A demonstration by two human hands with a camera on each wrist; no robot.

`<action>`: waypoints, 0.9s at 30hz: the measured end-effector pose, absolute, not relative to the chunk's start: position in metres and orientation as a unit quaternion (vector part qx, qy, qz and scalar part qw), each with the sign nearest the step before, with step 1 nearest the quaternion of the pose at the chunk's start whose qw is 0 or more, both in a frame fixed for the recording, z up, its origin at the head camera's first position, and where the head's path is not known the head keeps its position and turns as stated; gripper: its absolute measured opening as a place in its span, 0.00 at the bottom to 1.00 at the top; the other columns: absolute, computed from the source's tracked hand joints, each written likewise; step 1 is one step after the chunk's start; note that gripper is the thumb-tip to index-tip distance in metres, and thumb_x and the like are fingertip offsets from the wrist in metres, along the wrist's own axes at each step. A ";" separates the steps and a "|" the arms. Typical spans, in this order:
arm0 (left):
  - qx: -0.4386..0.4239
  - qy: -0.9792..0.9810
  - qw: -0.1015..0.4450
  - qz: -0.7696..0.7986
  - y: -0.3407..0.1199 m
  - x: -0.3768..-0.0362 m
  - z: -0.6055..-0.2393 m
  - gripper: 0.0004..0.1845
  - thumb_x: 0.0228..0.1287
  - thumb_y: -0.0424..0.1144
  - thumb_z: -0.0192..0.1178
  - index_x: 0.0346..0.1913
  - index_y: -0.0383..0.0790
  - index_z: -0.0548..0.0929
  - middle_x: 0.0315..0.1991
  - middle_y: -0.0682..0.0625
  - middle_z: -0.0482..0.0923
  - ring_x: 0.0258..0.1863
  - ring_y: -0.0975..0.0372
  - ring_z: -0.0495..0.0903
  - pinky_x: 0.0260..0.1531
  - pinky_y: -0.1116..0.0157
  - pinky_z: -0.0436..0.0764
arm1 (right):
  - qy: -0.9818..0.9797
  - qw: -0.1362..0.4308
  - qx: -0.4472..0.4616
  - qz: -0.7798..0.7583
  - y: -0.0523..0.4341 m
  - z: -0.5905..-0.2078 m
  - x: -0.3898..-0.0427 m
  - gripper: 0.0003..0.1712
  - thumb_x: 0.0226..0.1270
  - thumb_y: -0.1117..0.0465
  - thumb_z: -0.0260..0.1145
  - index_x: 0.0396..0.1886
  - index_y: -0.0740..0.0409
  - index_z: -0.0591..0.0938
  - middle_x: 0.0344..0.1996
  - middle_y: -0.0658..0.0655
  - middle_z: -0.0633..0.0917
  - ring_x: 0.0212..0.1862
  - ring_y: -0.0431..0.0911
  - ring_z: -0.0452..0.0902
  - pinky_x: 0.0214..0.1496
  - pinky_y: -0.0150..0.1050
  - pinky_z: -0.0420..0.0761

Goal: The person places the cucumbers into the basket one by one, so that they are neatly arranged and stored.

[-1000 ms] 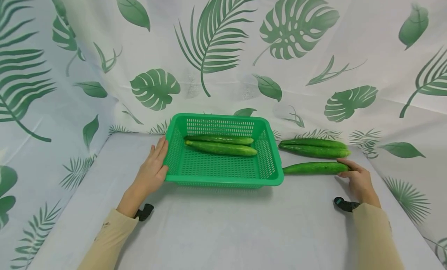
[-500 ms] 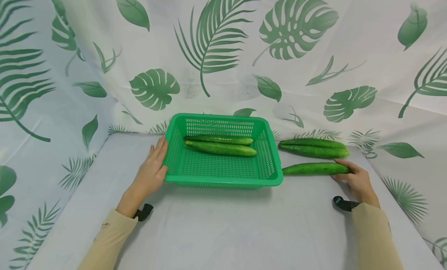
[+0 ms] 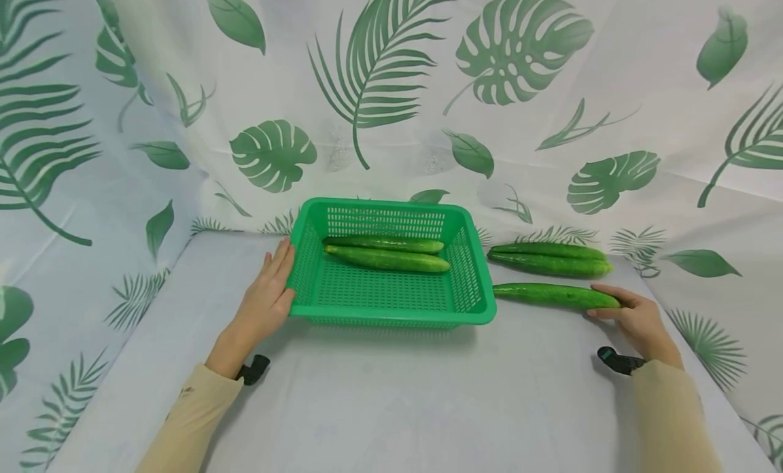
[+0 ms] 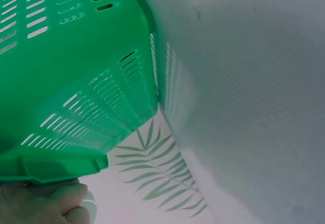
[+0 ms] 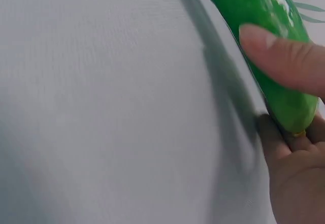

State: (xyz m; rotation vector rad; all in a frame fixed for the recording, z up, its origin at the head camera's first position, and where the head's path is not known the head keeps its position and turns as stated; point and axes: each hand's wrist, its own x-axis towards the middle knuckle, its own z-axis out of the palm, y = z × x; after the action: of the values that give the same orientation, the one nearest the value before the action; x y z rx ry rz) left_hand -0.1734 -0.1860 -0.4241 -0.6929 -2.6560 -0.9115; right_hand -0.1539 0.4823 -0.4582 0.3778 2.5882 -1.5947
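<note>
Beige long sleeves (image 3: 183, 418), black wrist straps (image 3: 619, 361), bare hands

I see the basket (image 3: 391, 310) sitting on the table (image 3: 391, 391) near its middle, towards the back. Two cucumbers lie inside it, side by side along its far half: the rear cucumber (image 3: 384, 244) sits just behind the front cucumber (image 3: 387, 259). My left hand (image 3: 267, 300) rests against the basket's left wall, on the table. To the right of the basket, three more cucumbers lie on the table. A pair (image 3: 549, 259) lies close together further back, and the near cucumber (image 3: 555, 295) lies just in front of them, one end close to the basket's right front corner. My right hand (image 3: 639, 320) holds its other end, at the far right.
</note>
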 end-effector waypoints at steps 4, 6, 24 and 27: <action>-0.240 -0.911 0.125 -0.312 -0.186 -0.174 -0.424 0.37 0.60 0.27 0.42 0.74 0.20 0.50 0.78 0.33 0.41 0.77 0.43 0.45 0.74 0.47 0.43 | 0.829 0.050 0.121 -0.544 0.484 -0.454 -0.148 0.40 0.61 0.60 0.74 0.73 0.46 0.70 0.79 0.56 0.49 0.76 0.46 0.48 0.48 0.19 0.74; -0.239 -0.911 0.124 -0.312 -0.186 -0.174 -0.424 0.38 0.60 0.27 0.42 0.74 0.20 0.50 0.78 0.33 0.41 0.77 0.43 0.45 0.75 0.47 0.42 | 0.820 0.053 0.129 -0.555 0.484 -0.451 -0.146 0.40 0.61 0.60 0.73 0.73 0.44 0.71 0.80 0.57 0.43 0.78 0.47 0.41 0.48 0.18 0.74; -0.237 -0.911 0.122 -0.314 -0.186 -0.174 -0.424 0.38 0.60 0.27 0.43 0.74 0.21 0.50 0.78 0.33 0.41 0.77 0.44 0.44 0.74 0.47 0.43 | 0.688 -0.068 0.117 -0.713 0.480 -0.398 -0.128 0.31 0.57 0.79 0.69 0.58 0.50 0.86 0.51 0.40 0.73 0.44 0.32 0.74 0.40 0.23 0.81; -0.236 -0.911 0.119 -0.315 -0.185 -0.173 -0.423 0.37 0.60 0.27 0.43 0.74 0.21 0.50 0.78 0.33 0.41 0.77 0.43 0.44 0.74 0.47 0.43 | 0.693 -0.092 0.130 -0.703 0.474 -0.383 -0.127 0.31 0.56 0.77 0.71 0.59 0.50 0.85 0.51 0.41 0.72 0.45 0.35 0.70 0.39 0.22 0.80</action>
State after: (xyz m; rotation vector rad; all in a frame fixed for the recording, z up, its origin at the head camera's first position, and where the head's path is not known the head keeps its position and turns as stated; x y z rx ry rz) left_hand -0.1730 -0.1854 -0.4233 -0.6908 -2.6643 -0.9216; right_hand -0.1267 0.4737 -0.3833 0.4327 2.3166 -2.3481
